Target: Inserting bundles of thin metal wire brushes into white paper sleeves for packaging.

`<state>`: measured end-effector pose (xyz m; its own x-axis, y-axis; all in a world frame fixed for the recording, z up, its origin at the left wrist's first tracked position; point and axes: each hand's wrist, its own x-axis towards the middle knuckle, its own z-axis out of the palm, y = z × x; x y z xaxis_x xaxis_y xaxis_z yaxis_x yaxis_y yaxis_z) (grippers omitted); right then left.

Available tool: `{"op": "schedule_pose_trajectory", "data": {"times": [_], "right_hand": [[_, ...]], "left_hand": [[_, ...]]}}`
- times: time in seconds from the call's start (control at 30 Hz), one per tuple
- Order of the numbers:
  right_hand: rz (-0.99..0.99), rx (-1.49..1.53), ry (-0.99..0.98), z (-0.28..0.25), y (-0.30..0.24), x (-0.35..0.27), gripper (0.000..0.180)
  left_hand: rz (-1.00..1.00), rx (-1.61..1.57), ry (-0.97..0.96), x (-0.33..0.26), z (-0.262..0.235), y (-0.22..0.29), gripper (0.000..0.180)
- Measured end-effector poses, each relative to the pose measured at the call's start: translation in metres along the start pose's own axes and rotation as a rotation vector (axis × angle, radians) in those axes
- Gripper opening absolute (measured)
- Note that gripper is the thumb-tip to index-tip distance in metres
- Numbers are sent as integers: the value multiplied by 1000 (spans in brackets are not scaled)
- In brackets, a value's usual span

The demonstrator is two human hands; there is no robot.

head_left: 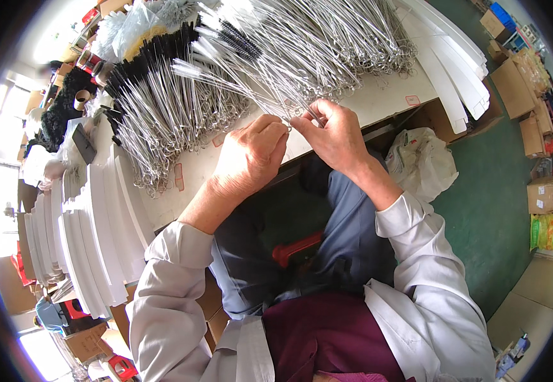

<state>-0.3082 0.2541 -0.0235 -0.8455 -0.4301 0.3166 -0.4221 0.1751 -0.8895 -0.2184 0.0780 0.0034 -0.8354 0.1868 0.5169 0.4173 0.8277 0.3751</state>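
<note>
My left hand (251,156) and my right hand (337,137) meet over the near edge of the white table. Both have their fingers closed on the looped wire ends of a few thin wire-handled brushes (260,97). The wires run away to the upper left, toward white bristle heads (190,69). My fingertips hide the exact grip and how many wires each hand holds. Just beyond lies a big pile of similar brushes (327,44), loops toward me. Left of it is a pile of black-bristled brushes (168,102).
White strips or boards lie stacked at the left (92,235) and at the right (445,57). A whitish plastic bag (420,162) stands beside my right knee. Cardboard boxes (521,89) line the far right of the green floor. A red stool part (295,248) shows between my legs.
</note>
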Motion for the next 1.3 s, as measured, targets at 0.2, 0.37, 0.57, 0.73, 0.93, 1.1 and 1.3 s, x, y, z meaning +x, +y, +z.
{"op": "schedule_pose_trajectory", "data": {"times": [0.2,0.37,0.57,0.73,0.93,1.1,1.3], "right_hand": [[116,-17,-144,8,10,5,27],[361,530,-193,14,3,3,24],[231,509,-134,19,3,7,17],[148,530,-79,21,14,11,11],[163,426,-60,23,11,10,9],[290,639,-86,18,-12,11,7],[179,551,-22,4,-13,24,6]], "left_hand": [[17,-30,53,-8,-1,1,11],[7,-29,48,-12,-6,6,11],[15,-3,40,-19,-6,7,10],[-25,-18,32,-26,-19,11,14],[-62,-4,106,-28,-41,16,14],[-27,50,-16,-47,-37,10,13],[-105,-22,-2,-46,-55,14,13]]}}
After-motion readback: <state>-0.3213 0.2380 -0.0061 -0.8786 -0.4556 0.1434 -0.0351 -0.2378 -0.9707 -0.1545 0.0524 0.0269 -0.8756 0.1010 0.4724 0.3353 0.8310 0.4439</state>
